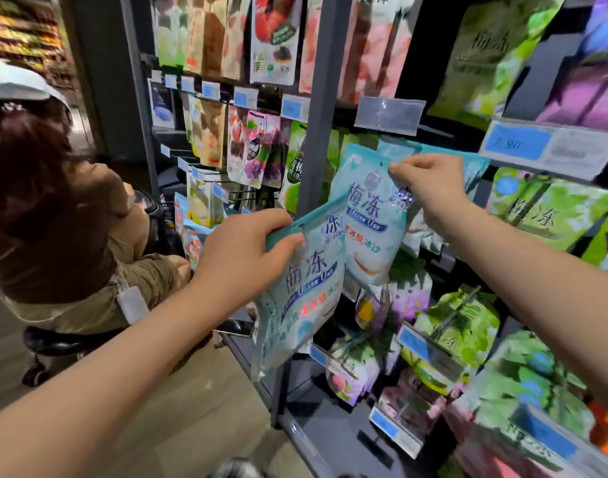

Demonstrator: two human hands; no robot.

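My left hand (247, 257) grips the top edge of a light blue snack pouch (302, 298) that hangs down in front of the rack's grey post. My right hand (430, 182) pinches the top of a second light blue pouch (368, 232) of the same kind, held up at a peg just under a clear tag holder (388, 115). The two pouches overlap at their inner edges. More blue pouches hang behind my right hand, partly hidden.
A dark rack (316, 108) of hanging snack pouches fills the right side, green ones (551, 212) to the right, with blue price tags (516, 143) on the pegs. A person (71, 236) crouches at the left beside a lower shelf.
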